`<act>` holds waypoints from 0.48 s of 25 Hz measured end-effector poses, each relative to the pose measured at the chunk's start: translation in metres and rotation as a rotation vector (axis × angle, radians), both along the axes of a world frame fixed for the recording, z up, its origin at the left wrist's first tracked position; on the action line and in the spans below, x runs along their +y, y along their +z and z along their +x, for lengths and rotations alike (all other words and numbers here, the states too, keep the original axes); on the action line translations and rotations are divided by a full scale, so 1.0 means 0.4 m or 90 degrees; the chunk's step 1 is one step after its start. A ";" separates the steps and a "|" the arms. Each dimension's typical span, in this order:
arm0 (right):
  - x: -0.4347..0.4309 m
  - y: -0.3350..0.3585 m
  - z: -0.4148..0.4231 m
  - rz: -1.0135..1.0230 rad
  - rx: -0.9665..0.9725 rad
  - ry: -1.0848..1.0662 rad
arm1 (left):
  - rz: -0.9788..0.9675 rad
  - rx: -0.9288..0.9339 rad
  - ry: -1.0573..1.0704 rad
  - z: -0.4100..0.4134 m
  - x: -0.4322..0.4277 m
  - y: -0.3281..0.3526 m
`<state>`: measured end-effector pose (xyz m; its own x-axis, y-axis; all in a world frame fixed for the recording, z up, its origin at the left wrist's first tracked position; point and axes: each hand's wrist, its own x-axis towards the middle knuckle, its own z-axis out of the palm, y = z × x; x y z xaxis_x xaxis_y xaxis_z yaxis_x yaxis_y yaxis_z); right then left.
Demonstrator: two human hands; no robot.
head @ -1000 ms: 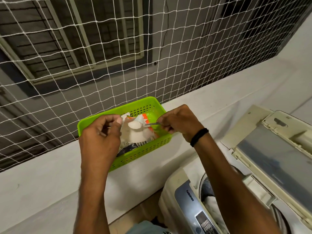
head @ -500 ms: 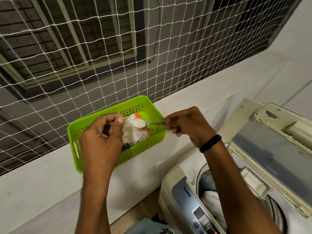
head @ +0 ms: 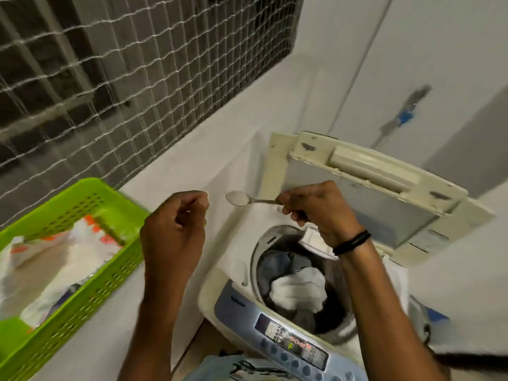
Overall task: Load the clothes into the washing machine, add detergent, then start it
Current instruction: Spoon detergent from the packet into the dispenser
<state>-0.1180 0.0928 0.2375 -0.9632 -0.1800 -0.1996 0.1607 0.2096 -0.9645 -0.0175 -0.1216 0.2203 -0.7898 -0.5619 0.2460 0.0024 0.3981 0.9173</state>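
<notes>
My right hand [head: 316, 209] pinches the handle of a metal spoon [head: 239, 198] heaped with white detergent powder, held level over the machine's far left corner. My left hand [head: 176, 229] hovers with loosely curled fingers and holds nothing, between the basket and the washer. The top-loading washing machine [head: 228, 273] stands with its lid [head: 379, 193] raised; white and dark clothes [head: 297, 287] lie in the drum. The white and orange detergent pouch [head: 68, 259] lies in the green basket [head: 90, 292] at the left.
The basket rests on a white ledge [head: 209, 149] under a window covered by white netting [head: 115, 67]. The washer's control panel [head: 291, 342] with buttons faces me at the bottom. A white wall with a pipe and blue tap [head: 404, 116] stands behind the lid.
My right hand carried the filled spoon from the pouch rightward toward the washer. My left hand let go of the pouch and came away from the basket. The view swung right.
</notes>
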 end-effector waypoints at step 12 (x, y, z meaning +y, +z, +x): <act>0.404 -0.420 -0.055 0.227 -0.079 -0.346 | -0.003 -0.329 -0.296 -0.305 0.370 -0.520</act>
<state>-0.1401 0.2543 0.0697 -0.8644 0.4230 -0.2719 0.4386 0.3698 -0.8191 -0.1394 0.0264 0.0125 -0.9647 -0.1372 -0.2248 -0.2632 0.4651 0.8453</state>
